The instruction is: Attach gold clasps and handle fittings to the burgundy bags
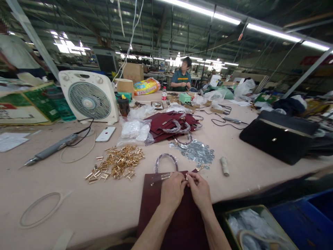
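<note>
A dark red bag panel (153,205) lies before me and hangs over the table's front edge. Its plastic-wrapped handle (166,156) arches up from the far edge. My left hand (173,189) is closed at the panel's top edge, next to a gold buckle (165,176); what its fingertips pinch is hidden. My right hand (199,187) pinches a small gold metal fitting (186,177) beside the left fingertips. A strap end with gold metal (199,168) sticks out beyond the right hand. Loose gold fittings (119,161) are heaped to the left, and flat silver plates (199,152) lie behind.
More dark red panels (161,121) are stacked farther back. An electric screwdriver (56,147), a phone (105,134) and a box fan (90,97) stand or lie left. On the right are a thread roll (224,166) and a black bag (281,135). A co-worker (181,76) sits opposite.
</note>
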The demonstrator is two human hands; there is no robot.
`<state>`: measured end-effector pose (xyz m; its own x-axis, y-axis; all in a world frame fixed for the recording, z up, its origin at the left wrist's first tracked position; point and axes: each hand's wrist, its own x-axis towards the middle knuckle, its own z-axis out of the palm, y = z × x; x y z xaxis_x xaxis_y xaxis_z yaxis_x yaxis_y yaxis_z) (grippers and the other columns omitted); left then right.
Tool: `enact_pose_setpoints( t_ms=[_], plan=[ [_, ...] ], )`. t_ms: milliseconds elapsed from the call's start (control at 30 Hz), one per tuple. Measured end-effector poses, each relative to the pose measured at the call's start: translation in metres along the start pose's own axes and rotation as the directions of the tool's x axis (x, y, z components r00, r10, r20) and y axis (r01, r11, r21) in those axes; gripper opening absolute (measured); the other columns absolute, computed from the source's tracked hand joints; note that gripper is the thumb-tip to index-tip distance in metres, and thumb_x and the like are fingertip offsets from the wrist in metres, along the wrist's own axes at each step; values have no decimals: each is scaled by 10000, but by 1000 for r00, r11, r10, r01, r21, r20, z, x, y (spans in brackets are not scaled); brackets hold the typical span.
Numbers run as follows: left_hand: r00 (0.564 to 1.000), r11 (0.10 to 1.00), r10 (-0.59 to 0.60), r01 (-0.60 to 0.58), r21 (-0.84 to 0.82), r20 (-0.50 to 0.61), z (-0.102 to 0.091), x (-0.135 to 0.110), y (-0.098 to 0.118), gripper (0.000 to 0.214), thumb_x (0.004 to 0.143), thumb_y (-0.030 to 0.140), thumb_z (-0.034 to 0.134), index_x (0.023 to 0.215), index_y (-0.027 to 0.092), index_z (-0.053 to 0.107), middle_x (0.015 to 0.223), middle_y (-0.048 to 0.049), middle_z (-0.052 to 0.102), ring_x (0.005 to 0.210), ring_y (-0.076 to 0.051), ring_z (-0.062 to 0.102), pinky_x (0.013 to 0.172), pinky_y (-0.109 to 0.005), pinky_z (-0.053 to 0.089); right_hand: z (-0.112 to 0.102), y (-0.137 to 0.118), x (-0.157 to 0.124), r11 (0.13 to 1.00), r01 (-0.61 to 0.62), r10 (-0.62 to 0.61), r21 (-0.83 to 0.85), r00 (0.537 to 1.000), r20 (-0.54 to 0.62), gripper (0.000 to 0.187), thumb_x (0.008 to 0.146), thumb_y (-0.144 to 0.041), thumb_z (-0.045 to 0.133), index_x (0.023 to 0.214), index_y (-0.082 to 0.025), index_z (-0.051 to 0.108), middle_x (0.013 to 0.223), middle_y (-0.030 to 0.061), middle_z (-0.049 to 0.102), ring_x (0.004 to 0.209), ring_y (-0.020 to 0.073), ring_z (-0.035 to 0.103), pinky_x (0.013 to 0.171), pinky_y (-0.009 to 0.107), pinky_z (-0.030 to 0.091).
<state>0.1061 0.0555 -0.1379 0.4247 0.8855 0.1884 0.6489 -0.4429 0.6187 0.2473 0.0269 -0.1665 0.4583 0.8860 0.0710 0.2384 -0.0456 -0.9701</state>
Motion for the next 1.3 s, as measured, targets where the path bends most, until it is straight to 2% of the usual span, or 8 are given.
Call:
enact_pose_setpoints(
  t_ms=[367, 433, 500, 600, 733, 933, 1133, 1300],
  plan=[
    [1000, 1000, -5, 4, -30, -11, 0, -3, 4, 126, 981, 220, 604, 932, 241, 719, 1111, -20, 727, 1022, -205, 665, 909, -326, 540, 0, -3, 0, 998, -2, 2, 56, 1000, -1, 436, 815, -576, 733, 950, -163, 759, 809, 92, 774, 664, 230, 711, 637, 326, 593],
    [999, 996, 34, -36, -79, -27, -1, -4, -1, 144, 966, 192, 603, 1040, 243, 716, 1212, -31, 713, 1110, -208, 654, 1009, -341, 519, -1, -2, -1, 998, 8, -7, 55, 1000, -15, 448, 818, -585, 731, 962, -162, 764, 830, 93, 778, 672, 228, 717, 645, 325, 596],
    [996, 993, 63, -68, -92, -56, -2, -5, -7, 329, 939, 142, 589, 1250, 230, 651, 1364, -57, 654, 1245, -216, 605, 1110, -353, 467, -2, -1, -1, 999, 7, -6, 36, 1000, -30, 472, 828, -604, 719, 986, -161, 763, 826, 86, 775, 661, 220, 712, 639, 320, 590],
    [996, 1000, 25, -23, 17, -84, -7, -8, -15, 490, 924, 139, 561, 1410, 187, 529, 1449, -114, 589, 1342, -264, 540, 1146, -404, 438, -2, 2, 0, 1000, 1, -1, 6, 1000, -25, 508, 832, -636, 706, 980, -153, 753, 767, 75, 753, 608, 205, 675, 582, 304, 557],
    [994, 973, -27, 51, 225, -106, -14, -9, -16, 314, 987, 208, 492, 1284, 201, 593, 1287, -123, 649, 1282, -322, 550, 1089, -463, 451, -4, 3, 1, 999, 30, -29, -33, 999, 36, 515, 838, -652, 694, 954, -153, 743, 719, 67, 727, 591, 203, 649, 555, 297, 524],
    [992, 925, -49, 90, 370, -118, -14, -4, -14, 225, 1035, 323, 454, 1137, 213, 621, 1169, -119, 606, 1119, -316, 568, 983, -461, 474, -7, 4, -4, 990, 91, -81, -109, 992, 100, 448, 896, -603, 651, 995, -173, 734, 794, 74, 739, 669, 215, 672, 632, 315, 549],
    [982, 894, -99, 158, 419, -160, -12, 7, -14, 272, 1034, 441, 472, 1059, 218, 627, 1125, -117, 599, 1123, -321, 530, 1013, -485, 444, -7, 12, -8, 964, 182, -168, -195, 982, 87, 416, 938, -562, 612, 1039, -179, 739, 918, 101, 759, 772, 222, 704, 735, 339, 573],
    [985, 920, -110, 153, 361, -136, -12, 20, -14, 348, 1015, 487, 495, 1075, 191, 667, 1150, -154, 643, 1149, -344, 548, 1039, -501, 420, -5, 14, -10, 969, 163, -159, -184, 987, 40, 432, 935, -571, 615, 1049, -176, 746, 881, 94, 754, 729, 213, 699, 677, 320, 577]
  ],
)
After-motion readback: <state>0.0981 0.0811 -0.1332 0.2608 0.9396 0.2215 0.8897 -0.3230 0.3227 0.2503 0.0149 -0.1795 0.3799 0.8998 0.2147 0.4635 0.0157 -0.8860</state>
